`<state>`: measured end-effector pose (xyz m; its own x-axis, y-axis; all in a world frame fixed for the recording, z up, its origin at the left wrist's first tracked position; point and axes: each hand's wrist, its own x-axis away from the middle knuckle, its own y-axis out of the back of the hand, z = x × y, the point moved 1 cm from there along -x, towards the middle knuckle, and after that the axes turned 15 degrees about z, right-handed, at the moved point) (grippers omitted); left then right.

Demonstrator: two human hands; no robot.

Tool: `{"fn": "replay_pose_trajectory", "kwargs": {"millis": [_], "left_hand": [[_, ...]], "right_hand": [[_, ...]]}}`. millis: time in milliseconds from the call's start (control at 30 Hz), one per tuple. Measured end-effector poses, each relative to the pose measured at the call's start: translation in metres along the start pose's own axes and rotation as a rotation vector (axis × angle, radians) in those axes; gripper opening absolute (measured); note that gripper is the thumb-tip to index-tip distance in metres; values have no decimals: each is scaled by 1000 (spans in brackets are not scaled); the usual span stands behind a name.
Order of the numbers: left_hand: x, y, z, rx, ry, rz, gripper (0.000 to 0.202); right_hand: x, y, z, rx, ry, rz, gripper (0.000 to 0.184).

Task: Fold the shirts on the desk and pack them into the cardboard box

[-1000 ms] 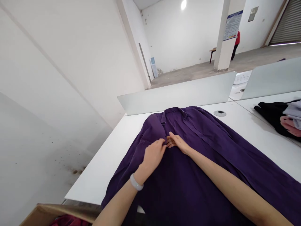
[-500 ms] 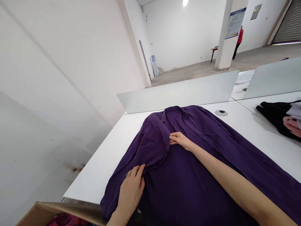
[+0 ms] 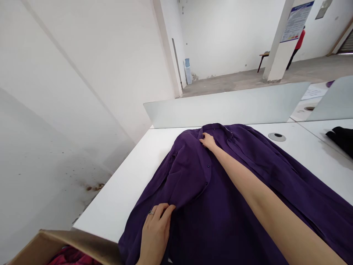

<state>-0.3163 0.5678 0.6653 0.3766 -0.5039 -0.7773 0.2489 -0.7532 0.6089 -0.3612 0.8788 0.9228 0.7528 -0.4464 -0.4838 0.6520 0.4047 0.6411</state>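
Note:
A purple button-up shirt (image 3: 190, 169) lies spread on the white table (image 3: 132, 165), its front open and its collar at the far side. My left hand (image 3: 158, 228), with a ring on one finger, grips the edge of the left front panel near the bottom. Stretched across the shirt, my right arm ends at the collar, where my right hand (image 3: 208, 141) pinches the left front edge just below it. Two dark buttons show along that edge, between the hands. The fold partly covers the inside of the shirt.
A frosted divider (image 3: 226, 106) stands along the table's far edge. To the right are a cable grommet (image 3: 277, 137) and black cloth (image 3: 343, 140). An open cardboard box (image 3: 79, 241) with red cloth sits at the lower left. A person in red (image 3: 299, 42) stands behind a pillar.
My right hand has moved up the front edge, from a button to just under the collar. My left hand stays on the lower panel. The view has turned slightly left.

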Motion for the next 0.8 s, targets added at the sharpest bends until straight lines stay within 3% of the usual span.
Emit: {"fn": "replay_pose_trajectory", "kwargs": {"millis": [100,200,367,467,533,733,800], "left_hand": [[0,1,8,126,26,-29,33],[-4,3,16,284,118,-28,30],[-16,4,12,370,255,119,31],[-19,-3,5,224,316,265,51],[-17,-9,2,107,332,299,56],[3,-12,1,-179,67,43,60],[11,-7,4,-234,58,19,56]], "right_hand": [[-3,-10,6,73,45,-21,28],[-7,-4,14,87,104,-32,18],[-26,46,26,29,117,-192,31],[-33,76,25,39,66,-316,27],[-35,87,21,57,40,-362,23],[-40,84,12,85,-1,-330,21],[-42,81,11,93,-5,-312,22]]}}
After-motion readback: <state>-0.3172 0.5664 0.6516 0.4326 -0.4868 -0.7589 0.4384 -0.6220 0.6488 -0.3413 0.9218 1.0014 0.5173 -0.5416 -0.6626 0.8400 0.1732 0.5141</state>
